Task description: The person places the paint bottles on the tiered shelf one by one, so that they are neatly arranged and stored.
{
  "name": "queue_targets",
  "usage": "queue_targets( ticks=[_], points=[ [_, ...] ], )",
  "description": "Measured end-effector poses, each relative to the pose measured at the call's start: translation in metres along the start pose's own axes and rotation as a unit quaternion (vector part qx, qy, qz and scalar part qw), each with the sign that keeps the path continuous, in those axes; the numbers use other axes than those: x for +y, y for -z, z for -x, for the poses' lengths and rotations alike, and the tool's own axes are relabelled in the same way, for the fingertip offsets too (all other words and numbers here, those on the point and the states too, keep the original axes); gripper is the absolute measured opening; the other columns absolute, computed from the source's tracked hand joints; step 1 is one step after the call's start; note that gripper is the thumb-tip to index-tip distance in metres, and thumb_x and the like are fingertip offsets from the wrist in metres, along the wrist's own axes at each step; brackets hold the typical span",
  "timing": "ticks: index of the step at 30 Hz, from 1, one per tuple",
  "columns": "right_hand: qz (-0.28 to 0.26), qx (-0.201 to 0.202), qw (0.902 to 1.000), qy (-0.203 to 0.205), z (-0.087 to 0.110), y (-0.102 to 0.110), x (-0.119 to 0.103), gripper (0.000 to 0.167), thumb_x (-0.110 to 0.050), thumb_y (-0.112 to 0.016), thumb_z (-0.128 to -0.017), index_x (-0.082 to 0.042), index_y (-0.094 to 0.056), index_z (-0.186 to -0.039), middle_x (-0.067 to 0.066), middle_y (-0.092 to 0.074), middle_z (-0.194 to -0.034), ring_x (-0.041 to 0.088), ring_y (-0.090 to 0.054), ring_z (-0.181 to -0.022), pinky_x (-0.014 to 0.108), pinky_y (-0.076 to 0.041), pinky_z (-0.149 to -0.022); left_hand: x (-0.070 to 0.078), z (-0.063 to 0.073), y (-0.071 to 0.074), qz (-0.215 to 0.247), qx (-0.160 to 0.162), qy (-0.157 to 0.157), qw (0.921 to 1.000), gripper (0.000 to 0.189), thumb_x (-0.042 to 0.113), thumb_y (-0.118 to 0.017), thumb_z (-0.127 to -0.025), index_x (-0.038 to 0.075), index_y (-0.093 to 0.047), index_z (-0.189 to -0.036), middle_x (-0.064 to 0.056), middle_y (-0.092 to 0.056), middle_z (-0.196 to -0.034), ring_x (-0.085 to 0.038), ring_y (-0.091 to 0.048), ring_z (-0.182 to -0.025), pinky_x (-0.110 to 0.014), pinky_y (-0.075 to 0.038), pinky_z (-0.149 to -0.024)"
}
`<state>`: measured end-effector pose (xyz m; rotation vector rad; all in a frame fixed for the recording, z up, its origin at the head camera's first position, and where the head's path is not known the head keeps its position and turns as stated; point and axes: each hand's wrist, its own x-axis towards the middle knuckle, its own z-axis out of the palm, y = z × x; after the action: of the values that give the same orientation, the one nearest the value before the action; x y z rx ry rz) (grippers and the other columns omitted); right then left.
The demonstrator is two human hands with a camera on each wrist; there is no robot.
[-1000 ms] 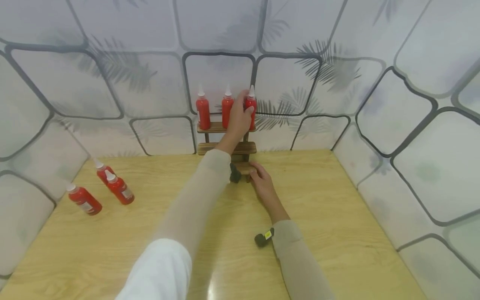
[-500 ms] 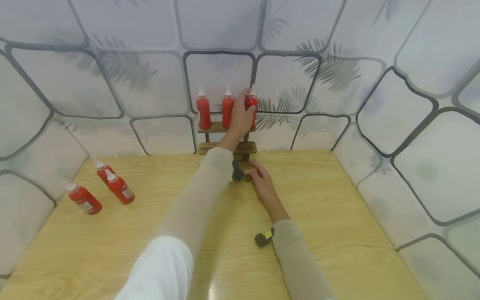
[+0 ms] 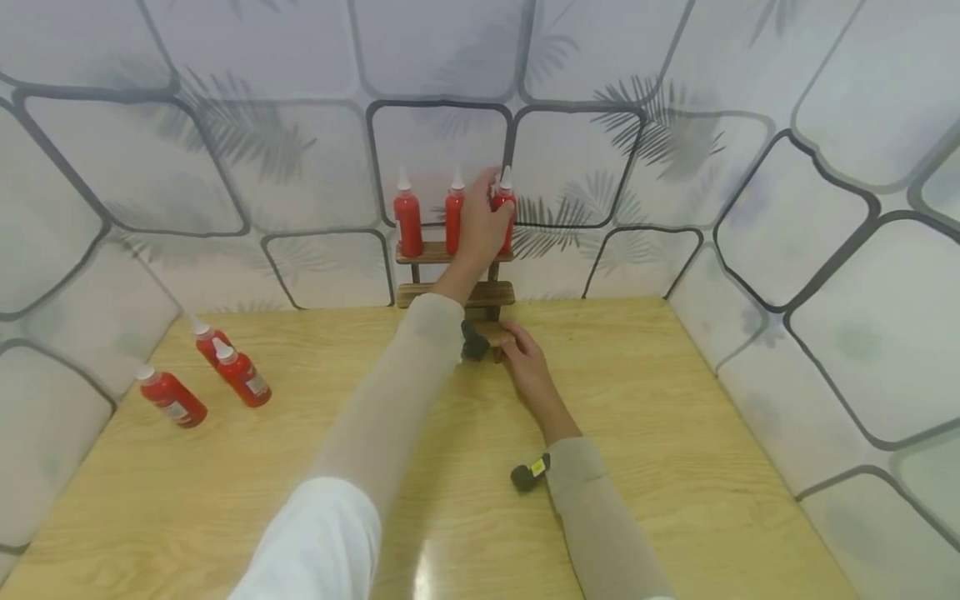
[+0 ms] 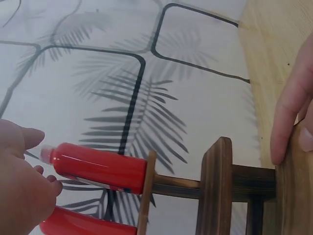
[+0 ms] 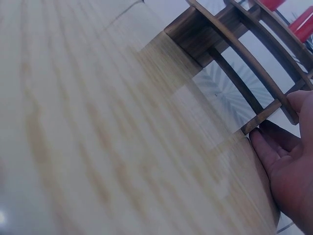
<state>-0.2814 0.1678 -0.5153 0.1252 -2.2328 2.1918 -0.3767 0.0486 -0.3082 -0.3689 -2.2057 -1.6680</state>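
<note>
Bottle (image 4: 100, 166), upright on the top shelf (image 3: 429, 253) at right, should prove light, smooth and squeezable, best held below its nozzle (image 3: 507, 178), which left hand (image 3: 482, 221) surrounds loosely, ungripped, while right hand (image 3: 528, 364) pinches the lowest step (image 4: 296, 200).

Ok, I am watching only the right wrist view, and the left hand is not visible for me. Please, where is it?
Observer: The left hand is around the nozzle of the right-most red bottle; I cannot tell if it touches.
Operator: Thank you. How many bottles are on the top shelf?
Observer: Three stand side by side on the top shelf.
Operator: And are there others on the table?
Observer: Yes, three more red bottles are on the table, left of the stand.
</note>
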Motion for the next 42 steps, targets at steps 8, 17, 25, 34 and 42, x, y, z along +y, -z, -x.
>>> queue_targets(
  ticks=[8,17,25,34,42],
  points=[
    [0.007,-0.002,1.0000,-0.005,-0.003,0.002,-0.002,0.042,-0.022,-0.053,-0.105,-0.014,-0.053,-0.145,0.008,-0.044,-0.156,0.031,-0.053,-0.132,0.041,-0.047,-0.111,0.013,0.008,0.013,0.003,-0.006,-0.020,0.9998,0.056,0.009,-0.066,-0.096,0.009,-0.047,-0.149,-0.008,-0.049,-0.152,-0.020,-0.045,-0.140,-0.024,-0.036,-0.117],
    [0.051,-0.014,0.9985,-0.014,0.002,0.004,-0.005,0.045,-0.035,-0.050,-0.105,-0.020,-0.050,-0.148,0.002,-0.038,-0.161,0.028,-0.041,-0.145,0.042,-0.040,-0.116,0.029,0.051,0.032,0.080,-0.091,-0.029,0.9922,0.052,0.016,-0.068,-0.097,0.011,-0.052,-0.146,-0.009,-0.053,-0.148,-0.028,-0.052,-0.134,-0.035,-0.049,-0.108],
    [0.050,-0.021,0.9985,-0.010,0.003,0.002,-0.005,0.044,-0.034,-0.050,-0.105,-0.022,-0.050,-0.148,0.000,-0.039,-0.160,0.025,-0.040,-0.145,0.040,-0.039,-0.117,0.023,0.099,0.063,0.084,-0.089,-0.033,0.9919,0.043,0.018,-0.067,-0.098,0.010,-0.058,-0.139,-0.004,-0.062,-0.136,-0.023,-0.058,-0.126,-0.032,-0.049,-0.107],
    [0.064,-0.019,0.9978,0.003,0.003,0.002,-0.001,0.049,-0.043,-0.052,-0.104,-0.023,-0.049,-0.148,-0.001,-0.041,-0.158,0.025,-0.038,-0.147,0.042,-0.036,-0.119,-0.003,0.153,0.111,0.031,-0.037,-0.095,0.9943,0.033,0.013,-0.067,-0.097,0.006,-0.064,-0.129,-0.009,-0.064,-0.125,-0.023,-0.063,-0.113,-0.029,-0.055,-0.096],
    [0.036,-0.028,0.9990,-0.008,0.004,0.002,-0.001,0.048,-0.042,-0.052,-0.104,-0.023,-0.048,-0.148,-0.001,-0.038,-0.160,0.025,-0.035,-0.149,0.037,-0.038,-0.118,-0.032,0.186,0.159,0.011,0.042,-0.139,0.9893,0.030,-0.004,-0.067,-0.093,-0.005,-0.066,-0.123,-0.018,-0.065,-0.120,-0.023,-0.062,-0.108,-0.018,-0.052,-0.097]
  ],
)
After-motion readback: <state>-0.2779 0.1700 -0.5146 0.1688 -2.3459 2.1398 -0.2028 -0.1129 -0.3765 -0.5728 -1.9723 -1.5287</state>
